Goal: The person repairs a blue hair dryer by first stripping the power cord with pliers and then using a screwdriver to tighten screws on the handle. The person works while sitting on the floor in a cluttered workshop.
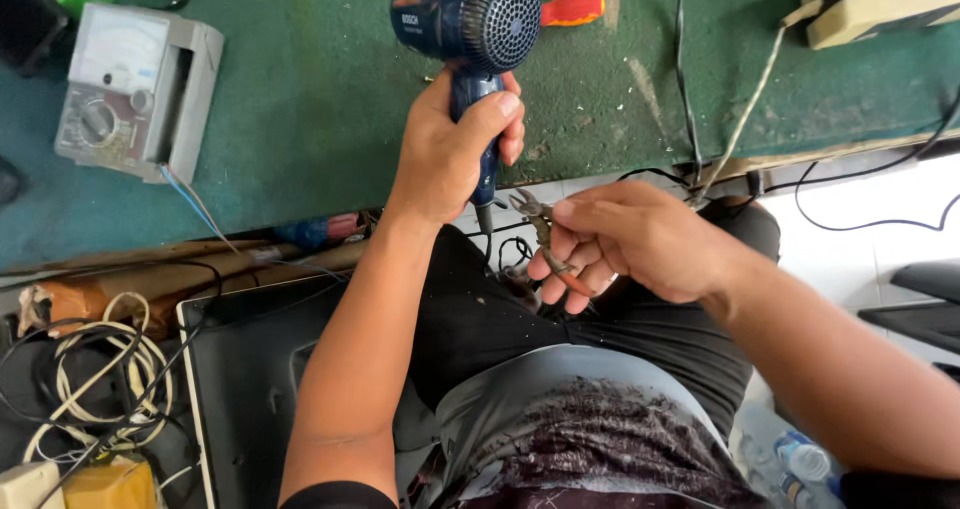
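While the person sits at a green bench (300,119), both hands are busy over the lap. Far to the left of the fingers lies a tangle of pale cords (100,369), and up on the bench stands a grey meter (130,84) with a dial. The left hand (450,154) is shut tight around the handle of a blue dryer (470,19). It holds the dryer up with its round grille facing the camera, so the bottom of the handle points down toward the other hand. Just below those fingers, a black cord (484,214) comes out of the handle. The right hand (630,244) is closed on small cutters (545,239). Their tip sits just beside the cord, likely so the jaws can reach it. Past the right hand, thin wires (740,119) run across the bench to a cream box (870,4).
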